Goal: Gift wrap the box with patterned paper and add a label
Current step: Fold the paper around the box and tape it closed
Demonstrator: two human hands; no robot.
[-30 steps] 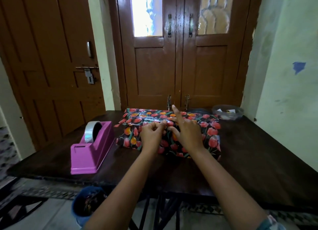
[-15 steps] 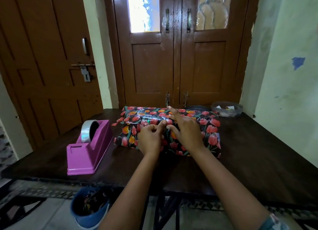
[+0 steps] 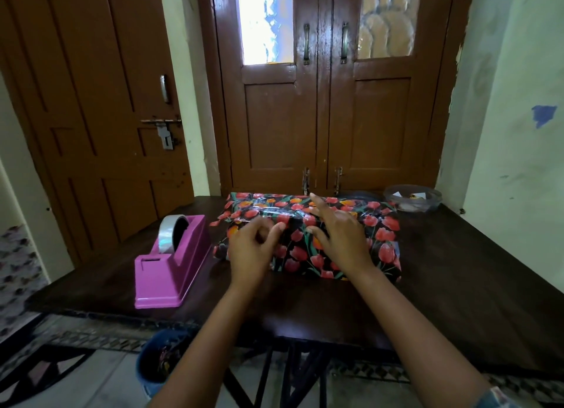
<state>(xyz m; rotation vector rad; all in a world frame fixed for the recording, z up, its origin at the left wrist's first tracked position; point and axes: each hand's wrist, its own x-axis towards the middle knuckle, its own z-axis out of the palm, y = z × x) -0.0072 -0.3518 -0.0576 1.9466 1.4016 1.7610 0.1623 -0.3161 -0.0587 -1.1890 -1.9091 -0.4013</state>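
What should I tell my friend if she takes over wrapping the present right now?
Left hand: over the near left part of the box, fingers curled, holding nothing I can see.
Right hand: open, flat on the box top.
Box: mid-table, covered in tulip paper, a shiny tape strip along the top seam.
Dispenser: left of the box.
Bowl: far right corner, paper bits inside.
Done: paper around the box, seam taped.
Left: left end looks loose; no label visible yet.
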